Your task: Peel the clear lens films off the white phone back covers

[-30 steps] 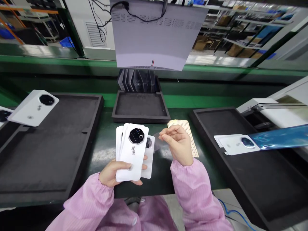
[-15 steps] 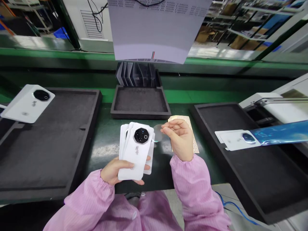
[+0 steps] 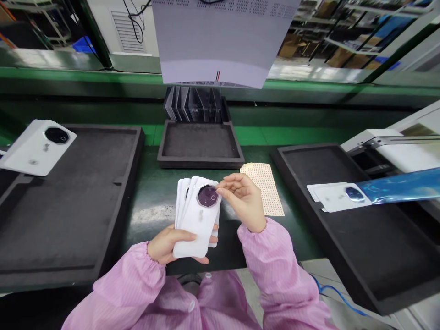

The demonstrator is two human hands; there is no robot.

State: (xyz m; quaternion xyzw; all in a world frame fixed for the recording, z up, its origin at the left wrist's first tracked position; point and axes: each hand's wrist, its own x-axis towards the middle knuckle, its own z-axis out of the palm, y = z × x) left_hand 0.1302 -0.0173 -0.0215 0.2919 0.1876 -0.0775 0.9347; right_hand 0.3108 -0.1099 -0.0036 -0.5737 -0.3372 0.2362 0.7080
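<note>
My left hand (image 3: 173,243) holds a fanned stack of white phone back covers (image 3: 192,233), thumb on top and fingers beneath. The uppermost cover has a dark, many-sided camera window (image 3: 207,196) near its top, which now looks purplish. At that window's right edge, my right hand (image 3: 244,199) is closed in a pinch between thumb and forefinger. The clear round film seen in its fingers earlier is hard to make out against the window; it seems to lie over it.
A dotted cream sheet (image 3: 266,190) lies right of my hands. Dark foam trays stand left (image 3: 79,197), right (image 3: 374,256) and at centre back (image 3: 201,164), the last before upright dark sheets (image 3: 194,105). More white covers rest left (image 3: 37,149) and right (image 3: 338,198), beside blue film (image 3: 405,185).
My right hand has moved left, bringing the clear round film from beside the stack to the top cover's camera window. The stack has shifted slightly right in view.
</note>
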